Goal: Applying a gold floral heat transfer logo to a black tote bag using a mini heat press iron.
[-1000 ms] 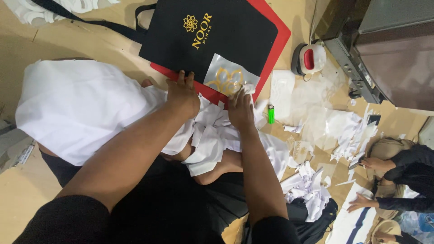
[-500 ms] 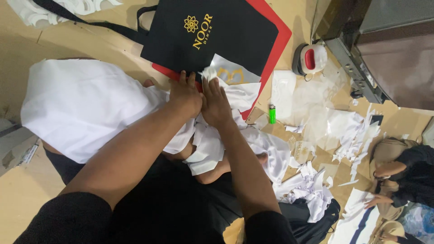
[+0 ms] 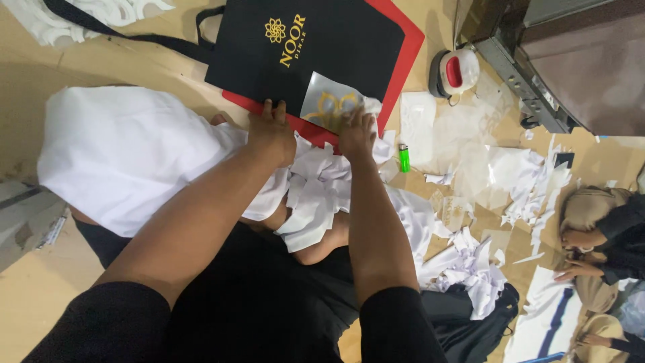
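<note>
Wooden floor strewn with paper scraps (image 3: 470,269). Black bag (image 3: 316,47) lies at 12 o'clock from both hands; right hand (image 3: 356,131) presses flat on the silver transfer sheet (image 3: 329,107), left hand (image 3: 272,134) flat at 9 o'clock beside it.

Green lighter (image 3: 404,158), red-white tape dispenser (image 3: 455,72), paper scraps (image 3: 470,265) on floor

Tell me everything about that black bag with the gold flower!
The flat black fabric tote bag lies on a red board on the floor. It has a gold flower emblem, gold lettering and long black straps trailing left. The left hand presses its lower edge; the right hand holds a clear gold-patterned sheet on it.
</note>
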